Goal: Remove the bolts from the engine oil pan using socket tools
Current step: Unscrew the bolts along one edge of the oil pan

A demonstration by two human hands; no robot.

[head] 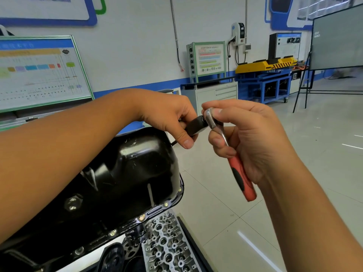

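Observation:
A glossy black oil pan (125, 173) fills the lower left, with several bolts along its flange, such as one bolt (141, 217) near the front edge. My right hand (251, 142) grips a ratchet wrench (231, 154) with a red and black handle, its chrome head raised above the pan's far right corner. My left hand (169, 118) pinches a dark socket (196, 125) that meets the ratchet head. Both hands are held in the air, clear of the pan.
A grey cylinder head (167, 244) lies below the pan at the bottom centre. A white cabinet (218, 95), a blue and yellow bench (267, 81) and a dark board on a stand (335, 38) stand behind. Tiled floor spreads to the right.

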